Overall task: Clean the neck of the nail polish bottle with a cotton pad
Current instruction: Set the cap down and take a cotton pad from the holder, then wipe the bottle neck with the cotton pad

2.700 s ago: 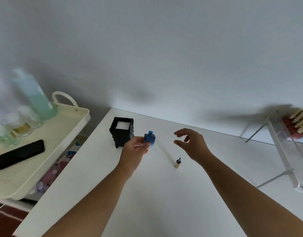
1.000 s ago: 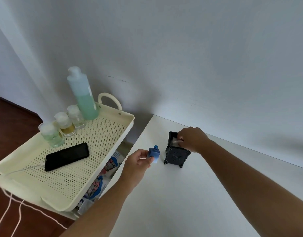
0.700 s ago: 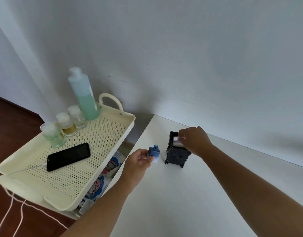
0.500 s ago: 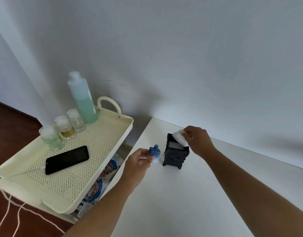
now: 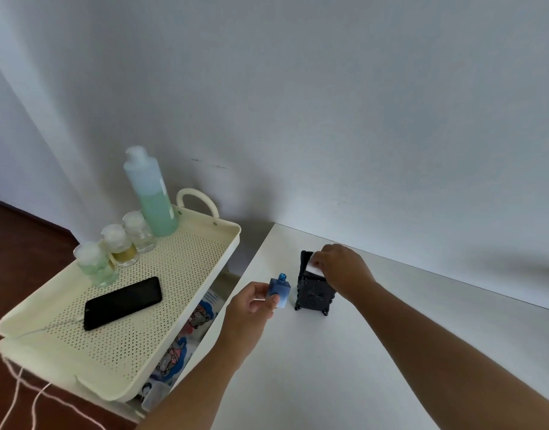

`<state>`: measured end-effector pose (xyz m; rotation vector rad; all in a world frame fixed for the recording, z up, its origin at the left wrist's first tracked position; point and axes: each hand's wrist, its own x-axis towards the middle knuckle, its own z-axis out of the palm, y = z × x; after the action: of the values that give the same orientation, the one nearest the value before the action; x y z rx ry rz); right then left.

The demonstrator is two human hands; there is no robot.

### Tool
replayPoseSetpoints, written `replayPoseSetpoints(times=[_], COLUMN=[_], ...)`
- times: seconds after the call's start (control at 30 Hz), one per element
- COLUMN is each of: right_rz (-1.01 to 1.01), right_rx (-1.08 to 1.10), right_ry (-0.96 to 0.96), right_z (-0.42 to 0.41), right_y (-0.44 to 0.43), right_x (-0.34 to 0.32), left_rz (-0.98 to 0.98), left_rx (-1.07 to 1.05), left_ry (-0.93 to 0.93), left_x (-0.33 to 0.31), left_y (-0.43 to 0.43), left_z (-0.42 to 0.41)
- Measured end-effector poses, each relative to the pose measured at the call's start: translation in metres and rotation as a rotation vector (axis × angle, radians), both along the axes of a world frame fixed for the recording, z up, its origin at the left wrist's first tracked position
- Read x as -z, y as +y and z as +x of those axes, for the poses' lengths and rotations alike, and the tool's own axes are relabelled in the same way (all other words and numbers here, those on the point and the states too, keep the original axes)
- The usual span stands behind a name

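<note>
Head view: right hand [image 5: 341, 270] fingers pinch cotton pad [image 5: 314, 268] at holder [image 5: 313, 290]; left hand [image 5: 251, 308] grips bottle [image 5: 280, 290], holder's 9 o'clock. Next: wipe neck.

Grey wall [image 5: 329, 103], white table [image 5: 344, 367], seemingly wooden floor [image 5: 15, 243]

Bench [image 5: 375, 352] lay bare right of and before the black box [image 5: 313, 290], bottle [image 5: 280, 290] just left of it, cart [image 5: 142, 305] crowding the bench's left edge, wall [image 5: 360, 119] close behind.

Left hand [image 5: 251, 308] raised, fingers curled in a pinch; right hand [image 5: 341, 268] palm-down, fingertips seemingly pinched.
</note>
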<state>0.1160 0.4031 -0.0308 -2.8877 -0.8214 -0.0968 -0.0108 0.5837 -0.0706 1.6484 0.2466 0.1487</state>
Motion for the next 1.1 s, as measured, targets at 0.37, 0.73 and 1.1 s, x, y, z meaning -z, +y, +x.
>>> replayPoseSetpoints(times=[0.37,0.73,1.1], right_rz=[0.032,0.92,1.204], right_rx=[-0.024,0.439,0.473], right_ry=[0.078,0.28,0.478], right_z=[0.008,-0.007,-0.037], right_y=[0.001,-0.022,-0.069], right_x=[-0.006,-0.014,-0.032], left_rz=[0.003,0.011,0.016], left_rx=[-0.032,0.013,0.097], left_ry=[0.004,-0.001,-0.025], left_x=[0.006,-0.003,-0.029], left_y=[0.01,-0.003,-0.053], left_z=[-0.007,-0.003,0.013])
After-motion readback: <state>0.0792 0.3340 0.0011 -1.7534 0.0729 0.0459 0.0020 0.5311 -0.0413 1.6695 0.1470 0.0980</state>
